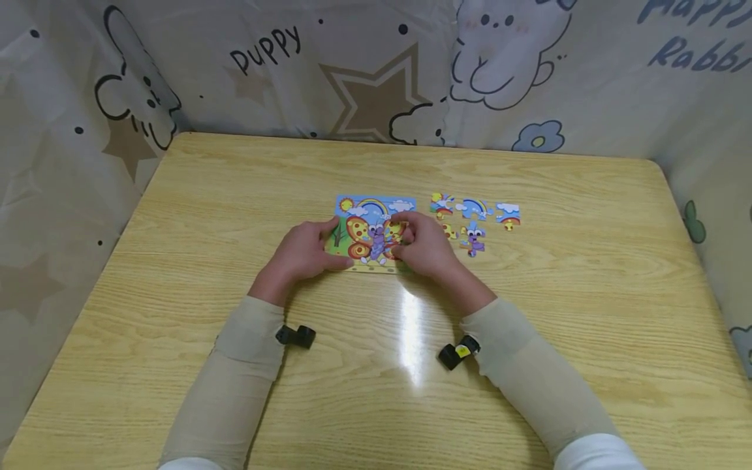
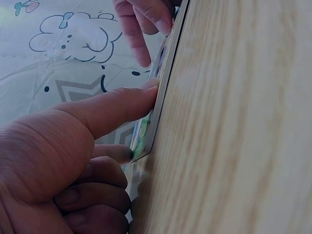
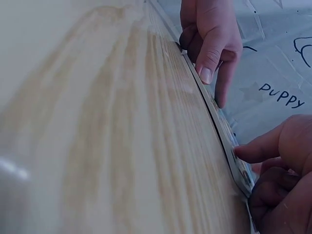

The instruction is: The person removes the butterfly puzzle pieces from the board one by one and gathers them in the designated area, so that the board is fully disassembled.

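A butterfly picture puzzle board (image 1: 376, 207) lies flat on the table. My left hand (image 1: 305, 251) holds its left side, thumb on the lower edge and index finger near the upper left; in the left wrist view the left hand (image 2: 53, 146) has its other fingers curled beside the board. My right hand (image 1: 429, 245) is over the board's right part, thumb and index finger touching the picture; whether a piece is between them cannot be told. In the right wrist view the right hand's (image 3: 287, 170) thumb rests at the board's edge.
To the right of the board lie several loose puzzle pieces: a rainbow piece (image 1: 474, 208), a cloud piece (image 1: 508, 212) and a purple one (image 1: 474, 240). The wooden table (image 1: 376, 411) meets a patterned cloth (image 1: 376, 65) behind.
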A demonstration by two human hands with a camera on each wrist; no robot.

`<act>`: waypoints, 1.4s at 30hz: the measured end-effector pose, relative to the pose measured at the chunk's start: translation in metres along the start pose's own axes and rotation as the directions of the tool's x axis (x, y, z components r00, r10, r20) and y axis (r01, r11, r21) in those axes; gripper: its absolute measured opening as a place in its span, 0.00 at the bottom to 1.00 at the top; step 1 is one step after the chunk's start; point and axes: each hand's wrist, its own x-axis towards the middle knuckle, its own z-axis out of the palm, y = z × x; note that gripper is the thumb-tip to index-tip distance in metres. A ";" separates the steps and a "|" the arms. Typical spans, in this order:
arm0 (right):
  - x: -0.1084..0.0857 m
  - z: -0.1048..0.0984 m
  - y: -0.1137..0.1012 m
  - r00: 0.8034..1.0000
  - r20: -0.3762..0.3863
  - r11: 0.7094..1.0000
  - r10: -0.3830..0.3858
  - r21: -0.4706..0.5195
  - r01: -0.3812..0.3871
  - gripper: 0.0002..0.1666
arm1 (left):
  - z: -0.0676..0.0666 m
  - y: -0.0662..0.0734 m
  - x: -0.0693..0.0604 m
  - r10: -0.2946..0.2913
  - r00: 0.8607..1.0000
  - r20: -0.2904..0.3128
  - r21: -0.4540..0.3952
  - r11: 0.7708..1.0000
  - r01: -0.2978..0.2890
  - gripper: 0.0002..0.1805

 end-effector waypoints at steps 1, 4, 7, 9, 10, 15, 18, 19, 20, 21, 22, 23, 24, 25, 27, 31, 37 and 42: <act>-0.001 0.000 0.000 1.000 -0.003 1.000 0.002 -0.022 -0.002 0.31 | 0.000 0.000 0.000 0.002 1.000 0.000 0.001 1.000 -0.002 0.52; -0.003 -0.003 -0.002 1.000 -0.014 0.997 0.013 -0.074 -0.014 0.33 | 0.000 0.000 0.000 0.004 1.000 0.000 0.000 1.000 -0.004 0.52; -0.004 -0.009 -0.003 0.999 -0.030 0.994 0.018 -0.111 -0.022 0.33 | 0.000 0.000 -0.001 0.001 1.000 -0.001 -0.004 1.000 -0.001 0.52; -0.003 -0.014 -0.003 0.999 -0.037 0.992 0.013 -0.128 -0.018 0.32 | 0.001 0.000 -0.001 -0.001 1.000 -0.001 -0.005 1.000 0.001 0.52; -0.002 -0.017 -0.001 0.999 -0.038 0.989 0.011 -0.144 -0.016 0.32 | 0.001 0.000 -0.001 -0.002 1.000 -0.001 -0.005 1.000 0.002 0.52; 0.004 -0.026 0.006 1.000 -0.012 0.984 0.023 -0.174 -0.025 0.29 | 0.000 0.001 0.000 -0.006 1.000 -0.001 -0.003 1.000 0.006 0.52; 0.007 -0.030 0.008 0.999 0.020 0.988 0.037 -0.148 -0.033 0.28 | 0.000 0.001 0.000 -0.007 1.000 -0.001 -0.003 1.000 0.007 0.52; 0.008 -0.031 0.008 0.999 0.031 0.990 0.041 -0.140 -0.036 0.28 | 0.000 0.001 0.000 -0.007 1.000 -0.001 -0.003 1.000 0.007 0.52; 0.009 -0.032 0.007 0.998 0.038 0.990 0.045 -0.134 -0.040 0.28 | 0.000 0.001 0.000 -0.008 1.000 -0.001 -0.003 1.000 0.008 0.52; 0.010 -0.032 0.007 0.998 0.043 0.990 0.050 -0.135 -0.044 0.27 | 0.000 0.001 -0.001 -0.009 1.000 -0.001 -0.005 1.000 0.009 0.52; 0.010 -0.032 0.006 0.997 0.048 0.989 0.053 -0.141 -0.046 0.27 | 0.000 0.001 -0.001 -0.009 1.000 -0.001 -0.006 1.000 0.009 0.52; 0.011 -0.032 0.006 0.997 0.053 0.988 0.057 -0.145 -0.049 0.27 | 0.000 0.001 -0.001 -0.009 1.000 -0.001 -0.007 1.000 0.009 0.52; 0.012 -0.033 0.006 0.997 0.056 0.987 0.061 -0.149 -0.052 0.27 | 0.000 0.001 0.000 -0.009 1.000 -0.001 -0.009 1.000 0.009 0.52; 0.012 -0.032 0.006 0.996 0.060 0.986 0.064 -0.155 -0.054 0.27 | 0.000 0.001 0.000 -0.008 1.000 -0.001 -0.008 1.000 0.008 0.52; 0.013 -0.032 0.006 0.995 0.068 0.984 0.068 -0.169 -0.055 0.26 | 0.000 0.001 -0.001 -0.008 1.000 0.000 -0.008 1.000 0.008 0.52; 0.016 -0.032 0.005 0.994 0.086 0.979 0.070 -0.195 -0.052 0.26 | 0.000 0.001 -0.001 -0.008 1.000 -0.001 -0.007 1.000 0.008 0.52; 0.019 -0.033 0.003 0.990 0.123 0.977 0.075 -0.208 -0.048 0.26 | 0.000 0.000 0.000 -0.003 1.000 -0.001 0.003 1.000 0.003 0.52; 0.020 -0.033 0.003 0.988 0.138 0.977 0.066 -0.209 -0.036 0.24 | 0.000 0.000 0.000 0.008 1.000 -0.002 0.013 1.000 -0.008 0.52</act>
